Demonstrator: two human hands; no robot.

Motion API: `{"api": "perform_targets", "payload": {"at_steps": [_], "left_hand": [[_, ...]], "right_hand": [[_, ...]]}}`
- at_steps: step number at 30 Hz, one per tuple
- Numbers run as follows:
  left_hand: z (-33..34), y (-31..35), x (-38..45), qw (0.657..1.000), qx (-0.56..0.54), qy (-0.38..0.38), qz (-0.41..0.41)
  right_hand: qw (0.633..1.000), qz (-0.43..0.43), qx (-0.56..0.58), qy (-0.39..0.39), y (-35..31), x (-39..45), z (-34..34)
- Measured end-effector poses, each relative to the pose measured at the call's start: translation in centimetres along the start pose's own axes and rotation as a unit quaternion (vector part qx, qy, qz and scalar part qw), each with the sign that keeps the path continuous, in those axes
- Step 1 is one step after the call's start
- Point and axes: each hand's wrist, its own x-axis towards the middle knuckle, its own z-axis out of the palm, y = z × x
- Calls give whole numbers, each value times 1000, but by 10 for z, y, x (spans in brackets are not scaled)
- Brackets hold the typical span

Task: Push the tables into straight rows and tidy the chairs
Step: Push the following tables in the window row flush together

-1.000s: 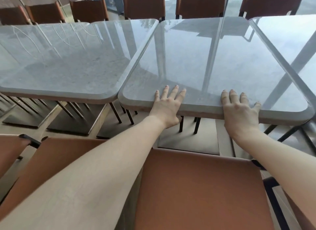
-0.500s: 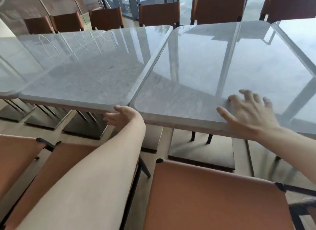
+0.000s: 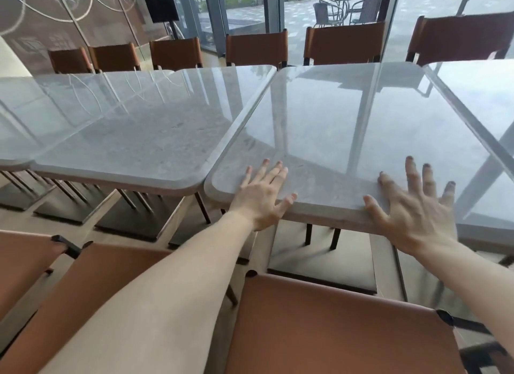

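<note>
A grey marble-topped table [image 3: 347, 128] stands straight in front of me. My left hand [image 3: 261, 198] lies flat on its near left corner, fingers straight, thumb along the front edge. My right hand [image 3: 414, 206] is spread on the near edge further right and is slightly blurred. A second grey table [image 3: 133, 131] butts against it on the left; its front edge sits a little further from me. A brown leather chair back [image 3: 333, 332] is right below my arms.
A third table top [image 3: 484, 95] adjoins on the right. More brown chairs [image 3: 257, 49] line the far side by the glass wall. Two further chair backs [image 3: 25, 259] stand at my lower left. Black table bases [image 3: 319, 270] rest on the floor.
My left hand came up from under the table corner and now lies flat on top. My right hand stayed near the front edge. The view tilted up.
</note>
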Motion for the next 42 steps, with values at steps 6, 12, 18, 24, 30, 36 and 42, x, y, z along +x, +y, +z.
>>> {"api": "perform_targets", "payload": {"at_steps": [6, 12, 18, 24, 30, 36, 42], "left_hand": [[-1, -10, 9, 995, 86, -39, 33], [1, -11, 11, 994, 102, -26, 34], [1, -9, 12, 994, 99, -17, 36], [0, -9, 13, 995, 92, -9, 35], [0, -9, 17, 995, 94, -14, 33], [1, -11, 25, 995, 94, -8, 32], [0, -11, 26, 995, 90, -12, 28]], "right_hand": [[1000, -18, -16, 0, 0, 7, 5], [1000, -19, -14, 2, -1, 8, 3], [1000, -24, -7, 9, 0, 9, 3], [1000, -25, 1, 4, 0, 11, 3], [1000, -23, 3, 1, 0, 16, 3], [1000, -25, 8, 6, 1, 24, 5], [1000, -16, 22, -3, 1, 24, 2]]}}
